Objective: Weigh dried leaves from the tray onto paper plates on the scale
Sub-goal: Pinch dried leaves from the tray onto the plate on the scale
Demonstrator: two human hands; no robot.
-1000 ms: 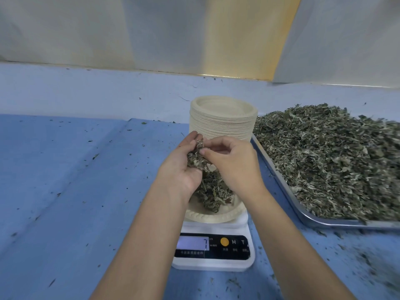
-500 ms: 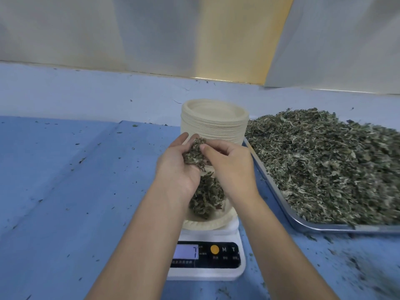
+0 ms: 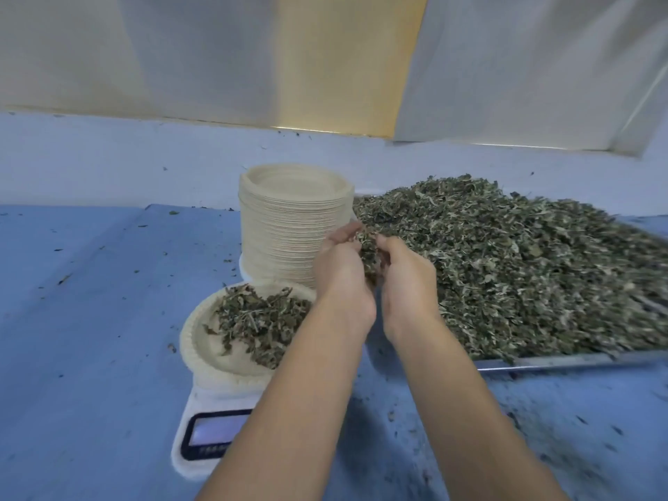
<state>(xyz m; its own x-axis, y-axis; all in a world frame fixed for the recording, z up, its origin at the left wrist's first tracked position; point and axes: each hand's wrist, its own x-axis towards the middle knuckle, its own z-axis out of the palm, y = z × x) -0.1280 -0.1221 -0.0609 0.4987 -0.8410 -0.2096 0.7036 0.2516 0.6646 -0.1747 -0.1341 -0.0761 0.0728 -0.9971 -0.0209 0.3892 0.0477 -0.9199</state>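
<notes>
Cupping leaf clump [image 3: 368, 260] (elongated, pointing away): left hand [image 3: 341, 273], right hand [image 3: 410, 283], fingers [image 3: 386, 244] curled.

Tray [image 3: 564, 360]: metal, on the right, heaped with leaves [image 3: 524, 269].
Leaves: dry, grey-green, crumbled.
Plate [image 3: 191, 341]: pale paper, flat on the scale [image 3: 202, 399], bearing a small pile [image 3: 260, 320].
Scale: white, dark front panel.
Stack [image 3: 289, 233]: plates, upright behind the scale, beside the tray.
Clump [image 3: 368, 258]: held between left hand [image 3: 339, 269] and right hand [image 3: 408, 280].
</notes>
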